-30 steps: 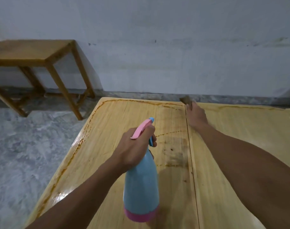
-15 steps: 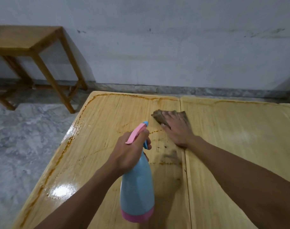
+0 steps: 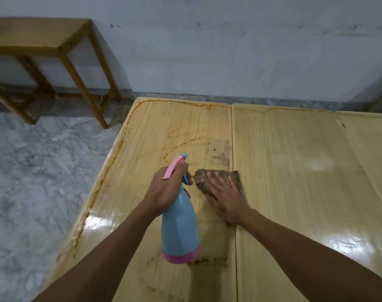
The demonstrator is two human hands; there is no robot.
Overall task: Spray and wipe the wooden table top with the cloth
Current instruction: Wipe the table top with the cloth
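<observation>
The pale wooden table top (image 3: 294, 171) fills the lower right of the head view, wet and streaked with brown residue on its left board. My left hand (image 3: 166, 190) grips the neck of a light blue spray bottle (image 3: 180, 227) with a pink trigger and pink base, held above the table. My right hand (image 3: 226, 197) presses flat with straight fingers on a brown folded cloth (image 3: 234, 176) lying beside the seam between the two boards. Most of the cloth is hidden under my palm.
A small wooden side table (image 3: 44, 46) stands against the grey wall at the upper left. Grey marble floor (image 3: 33, 182) lies left of the table's edge. A brown residue line (image 3: 105, 177) runs along the table's left rim.
My right hand has dragged the cloth from the table's far edge toward me along the seam. The left hand still holds the bottle in about the same place.
</observation>
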